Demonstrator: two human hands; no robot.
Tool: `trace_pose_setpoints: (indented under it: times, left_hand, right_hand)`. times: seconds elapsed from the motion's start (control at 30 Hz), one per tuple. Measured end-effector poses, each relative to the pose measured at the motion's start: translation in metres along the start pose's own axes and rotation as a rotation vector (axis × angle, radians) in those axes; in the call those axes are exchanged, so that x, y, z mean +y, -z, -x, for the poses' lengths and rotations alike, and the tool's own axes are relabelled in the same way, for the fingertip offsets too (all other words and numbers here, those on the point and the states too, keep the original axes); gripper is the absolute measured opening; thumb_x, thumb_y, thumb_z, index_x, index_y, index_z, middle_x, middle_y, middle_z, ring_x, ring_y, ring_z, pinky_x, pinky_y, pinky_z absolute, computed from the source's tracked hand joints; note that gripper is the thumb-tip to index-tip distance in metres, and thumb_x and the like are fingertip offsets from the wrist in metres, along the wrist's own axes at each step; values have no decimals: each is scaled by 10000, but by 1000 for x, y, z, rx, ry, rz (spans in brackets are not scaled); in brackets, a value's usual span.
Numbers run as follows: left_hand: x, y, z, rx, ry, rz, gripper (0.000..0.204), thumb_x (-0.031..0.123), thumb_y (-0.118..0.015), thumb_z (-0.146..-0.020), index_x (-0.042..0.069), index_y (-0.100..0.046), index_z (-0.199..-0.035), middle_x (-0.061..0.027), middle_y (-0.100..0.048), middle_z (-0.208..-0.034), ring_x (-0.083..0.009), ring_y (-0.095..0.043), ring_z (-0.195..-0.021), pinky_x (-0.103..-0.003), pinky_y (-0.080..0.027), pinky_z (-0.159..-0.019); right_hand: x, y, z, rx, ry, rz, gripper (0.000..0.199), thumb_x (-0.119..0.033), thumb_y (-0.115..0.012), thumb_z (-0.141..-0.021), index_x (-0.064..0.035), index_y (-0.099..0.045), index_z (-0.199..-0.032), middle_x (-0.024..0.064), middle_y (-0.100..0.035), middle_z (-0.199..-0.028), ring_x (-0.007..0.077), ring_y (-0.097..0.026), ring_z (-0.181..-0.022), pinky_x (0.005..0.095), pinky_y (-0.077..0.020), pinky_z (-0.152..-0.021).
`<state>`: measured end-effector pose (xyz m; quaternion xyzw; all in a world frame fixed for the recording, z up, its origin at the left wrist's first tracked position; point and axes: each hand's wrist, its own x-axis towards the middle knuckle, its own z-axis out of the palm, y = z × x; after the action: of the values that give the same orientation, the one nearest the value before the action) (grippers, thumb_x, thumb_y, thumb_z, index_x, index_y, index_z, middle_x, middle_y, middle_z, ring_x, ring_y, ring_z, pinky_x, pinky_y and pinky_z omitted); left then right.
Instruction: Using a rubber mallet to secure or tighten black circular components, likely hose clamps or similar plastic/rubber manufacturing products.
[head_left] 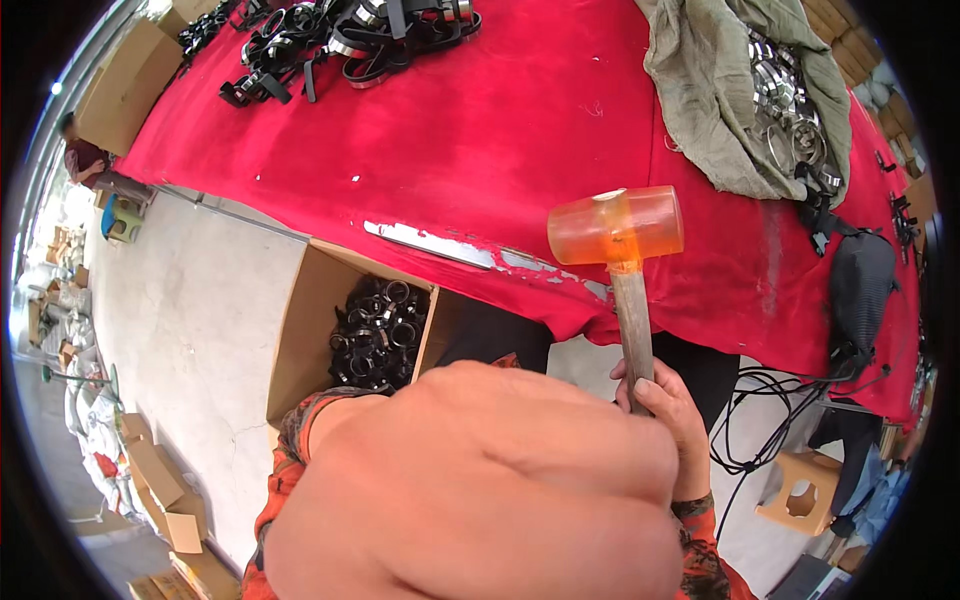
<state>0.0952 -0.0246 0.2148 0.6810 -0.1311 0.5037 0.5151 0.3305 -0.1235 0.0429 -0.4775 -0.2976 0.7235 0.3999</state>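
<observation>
My right hand is wrapped round the wooden handle of a mallet. The mallet's translucent orange head points up over the near edge of a table with a red cloth. Close to the camera, my left hand fills the lower middle with its back showing. Its fingers are curled in, and whatever they may hold is hidden. Beyond it, to the left, a cardboard box holds black and silver ring-shaped clamps.
Black straps with metal rings lie at the table's far left. An olive cloth sack with metal clamps lies far right, near a black ridged object. Black cable hangs beside a tan stool. A person sits far left.
</observation>
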Motion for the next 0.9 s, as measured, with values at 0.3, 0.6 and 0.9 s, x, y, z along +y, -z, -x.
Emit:
trace_pose_setpoints:
  times: [0.3, 0.6, 0.9]
  left_hand:
    - [-13, -5, -2, 97, 77, -3, 98, -27, -582, -814, -46, -539, -728, -181, -619, -723, -256, -560, -512, -328, -465, -416]
    - [-80, 10, 5, 455, -455, -1135, 26, -6, -597, -705, -7, -604, -729, -126, -575, -726, -237, -561, -558, -372, -444, -450]
    - [-74, 343, 85, 880, 759, -1337, 346, 301, -672, -815, 7, -651, -996, -61, -640, -730, -133, -615, -600, -270, -506, -562]
  right_hand:
    - [9, 12, -2, -63, 36, -33, 359, -252, -578, -878, 25, -532, -1101, 46, -541, -703, 110, -509, -535, 239, -427, -506]
    - [11, 18, -13, -145, -16, -78, 459, -326, -614, -835, 32, -527, -1108, 59, -560, -715, 120, -521, -528, 243, -434, -506]
    - [15, 32, -12, -214, -138, -162, 570, -353, -661, -765, 64, -517, -1126, 90, -581, -742, 148, -549, -563, 255, -449, -538]
